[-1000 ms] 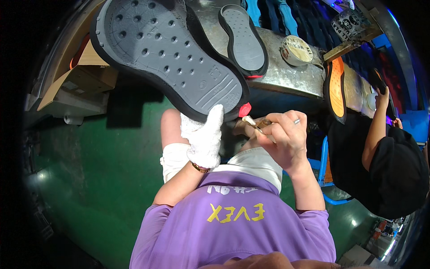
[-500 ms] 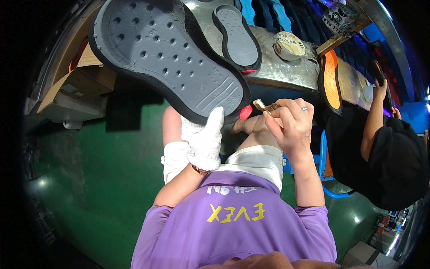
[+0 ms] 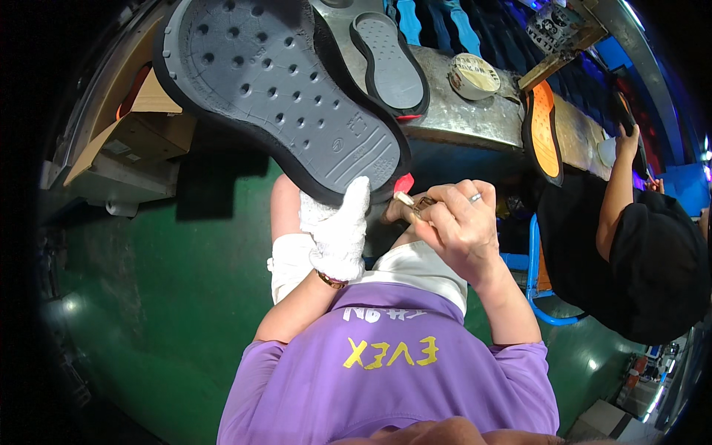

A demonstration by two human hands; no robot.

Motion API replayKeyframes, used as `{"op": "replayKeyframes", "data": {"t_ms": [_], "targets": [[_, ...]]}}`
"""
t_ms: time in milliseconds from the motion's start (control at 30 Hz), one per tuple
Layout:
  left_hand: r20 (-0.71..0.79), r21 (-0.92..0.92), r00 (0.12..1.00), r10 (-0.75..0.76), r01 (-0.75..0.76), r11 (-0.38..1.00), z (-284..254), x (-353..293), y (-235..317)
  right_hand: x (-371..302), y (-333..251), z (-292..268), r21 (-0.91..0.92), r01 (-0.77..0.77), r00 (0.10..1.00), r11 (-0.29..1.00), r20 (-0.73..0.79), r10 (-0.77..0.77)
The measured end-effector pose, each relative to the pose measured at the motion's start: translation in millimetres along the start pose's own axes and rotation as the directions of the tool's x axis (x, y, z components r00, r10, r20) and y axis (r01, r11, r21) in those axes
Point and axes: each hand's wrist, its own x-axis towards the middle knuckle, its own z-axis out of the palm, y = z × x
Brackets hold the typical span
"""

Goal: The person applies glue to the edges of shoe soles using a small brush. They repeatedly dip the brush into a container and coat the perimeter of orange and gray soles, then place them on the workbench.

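A large grey shoe sole (image 3: 289, 93) with dimples and a black rim slants across the upper left, its narrower end toward me. In a white glove, my left hand (image 3: 337, 233) is closed on that near end, thumb on the grey face. A red tab (image 3: 403, 182) sticks out from the rim there. My bare right hand (image 3: 461, 226) pinches a small brush (image 3: 405, 198) with a pale tip, just below the red tab. Whether the tip touches the tab or rim I cannot tell.
Another grey sole (image 3: 391, 63) lies on the metal bench (image 3: 460, 119) ahead, near a round tub (image 3: 475, 76) of pale stuff. An orange sole (image 3: 544, 133) stands at the bench edge. At right a person in black (image 3: 638, 259) works; a cardboard box (image 3: 141, 130) sits left.
My right hand has moved left and slightly down, bringing the brush tip close to the red tab. My left hand keeps its hold; the sole has barely shifted.
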Motion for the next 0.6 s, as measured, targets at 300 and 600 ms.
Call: {"op": "replayKeyframes", "data": {"t_ms": [300,600], "targets": [[0.069,-0.021,0.997,-0.014,0.016,1.000,0,-1,4,1,0,-4,0.011,-0.012,1.000,1.000,-0.019,0.012],[-0.065,0.112,0.994,0.085,-0.078,0.991,-5,5,-5,0,17,-7,-0.099,-0.109,0.992,0.989,-0.081,0.101]]}}
